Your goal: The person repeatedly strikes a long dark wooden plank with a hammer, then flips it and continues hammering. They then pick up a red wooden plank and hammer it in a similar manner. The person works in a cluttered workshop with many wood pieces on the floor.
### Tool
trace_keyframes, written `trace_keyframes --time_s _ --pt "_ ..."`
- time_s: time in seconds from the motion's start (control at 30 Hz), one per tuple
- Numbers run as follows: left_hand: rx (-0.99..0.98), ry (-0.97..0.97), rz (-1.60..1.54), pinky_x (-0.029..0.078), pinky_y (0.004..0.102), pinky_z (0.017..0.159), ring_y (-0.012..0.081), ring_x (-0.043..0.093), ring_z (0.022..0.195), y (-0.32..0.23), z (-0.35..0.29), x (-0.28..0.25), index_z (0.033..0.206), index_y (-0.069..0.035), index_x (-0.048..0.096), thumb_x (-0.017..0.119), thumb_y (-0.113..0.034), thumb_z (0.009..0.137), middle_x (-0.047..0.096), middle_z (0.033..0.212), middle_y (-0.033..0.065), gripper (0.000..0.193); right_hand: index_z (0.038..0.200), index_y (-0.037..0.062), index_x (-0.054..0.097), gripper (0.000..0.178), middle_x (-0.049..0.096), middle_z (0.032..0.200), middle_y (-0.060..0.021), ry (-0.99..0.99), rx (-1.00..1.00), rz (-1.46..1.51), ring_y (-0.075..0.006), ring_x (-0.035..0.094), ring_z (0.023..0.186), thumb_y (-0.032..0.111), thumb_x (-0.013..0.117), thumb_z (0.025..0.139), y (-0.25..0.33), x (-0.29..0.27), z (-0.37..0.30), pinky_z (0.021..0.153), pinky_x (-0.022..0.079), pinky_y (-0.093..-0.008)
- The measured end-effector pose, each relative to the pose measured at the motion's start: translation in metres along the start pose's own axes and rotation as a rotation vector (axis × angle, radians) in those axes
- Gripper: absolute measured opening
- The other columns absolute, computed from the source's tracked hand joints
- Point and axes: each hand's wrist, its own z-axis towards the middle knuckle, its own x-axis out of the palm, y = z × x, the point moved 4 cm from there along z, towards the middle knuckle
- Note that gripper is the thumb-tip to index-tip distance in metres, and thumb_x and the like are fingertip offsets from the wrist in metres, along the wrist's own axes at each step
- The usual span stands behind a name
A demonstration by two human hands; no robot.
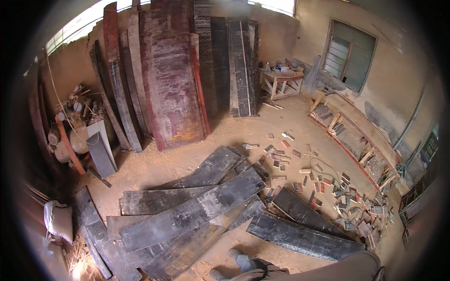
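Neither my left hand nor my right hand shows in the head view. At the lower edge I see my grey shoes (240,259) and a stretch of brown-grey clothing (349,270). Just beyond my feet lies a loose pile of long dark boards, the top one (197,209) slanting up to the right. A narrower black board (300,238) lies right of my feet, and another dark board (307,213) rests behind it. Worn brown-black boards (183,255) stick out from under the pile on its near side.
Small wood offcuts (344,201) litter the floor at right. A long low wooden frame (358,112) holding scraps runs along the right wall. Tall reddish panels (171,79) lean at the back, near a small table (282,80). Machinery (77,136) and a white sack (58,220) stand at left.
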Motion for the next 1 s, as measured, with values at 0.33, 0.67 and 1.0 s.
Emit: trace_keyframes --time_s 0.33,0.67,1.0 --pt "-0.032 -0.166 -0.036 0.044 0.0324 0.049 0.016 0.056 0.06 -0.014 0.043 0.042 0.116 -0.014 0.07 0.072 -0.018 0.093 0.059 0.076 0.002 0.023 0.126 0.0019 0.071 0.039 0.077 0.118 -0.0155 -0.024 0.172 -0.005 -0.0261 0.072 0.109 0.032 0.059 0.105 -0.064 -0.088 0.053 0.094 0.055 -0.0386" --pt "-0.005 -0.479 -0.168 0.043 0.0314 0.046 0.0158 0.056 0.058 0.038 0.025 -0.139 0.118 -0.014 0.07 0.072 -0.018 0.093 0.058 0.075 0.001 0.025 0.124 0.0019 0.072 0.039 0.077 0.118 -0.0171 -0.011 0.332 -0.149 -0.0276 0.073 0.11 0.032 0.059 0.104 -0.169 -0.107 0.028 0.094 0.055 -0.0392" --pt "0.061 -0.934 -0.602 0.037 0.033 0.038 0.0191 0.049 0.043 0.19 -0.127 -0.324 0.097 -0.013 0.071 0.072 -0.02 0.093 0.052 0.063 0.0024 0.008 0.123 0.0018 0.074 0.039 0.077 0.118 -0.0188 0.314 0.106 -0.336 -0.029 0.073 0.11 0.033 0.059 0.103 -0.124 0.011 0.129 0.095 0.055 -0.0397"
